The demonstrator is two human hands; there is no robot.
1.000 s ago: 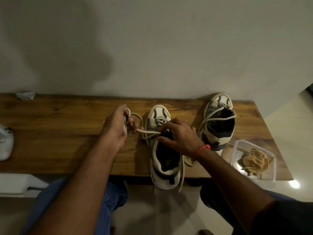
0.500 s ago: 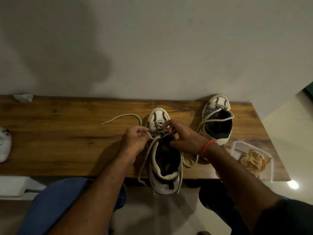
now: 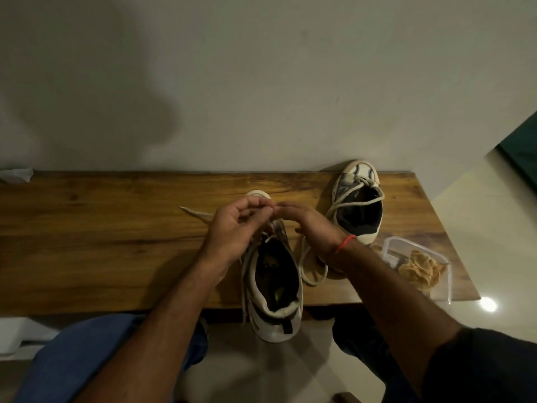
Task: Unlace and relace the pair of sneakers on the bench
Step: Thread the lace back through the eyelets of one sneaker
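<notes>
A home entryway: wooden bench (image 3: 116, 228) against plain wall (image 3: 261, 82), tiled floor (image 3: 479, 228).

Both hands now sit further up the near sneaker (image 3: 271, 286), over its toe end, where half a second ago they worked at the tongue. The left hand (image 3: 235, 228) and right hand (image 3: 311, 225) meet fingertip to fingertip, fingers curled as if pinching the lace (image 3: 197, 213). The lace end left of the left hand lies straighter, its wide loop gone. The loop under the right wrist hangs looser.
</notes>
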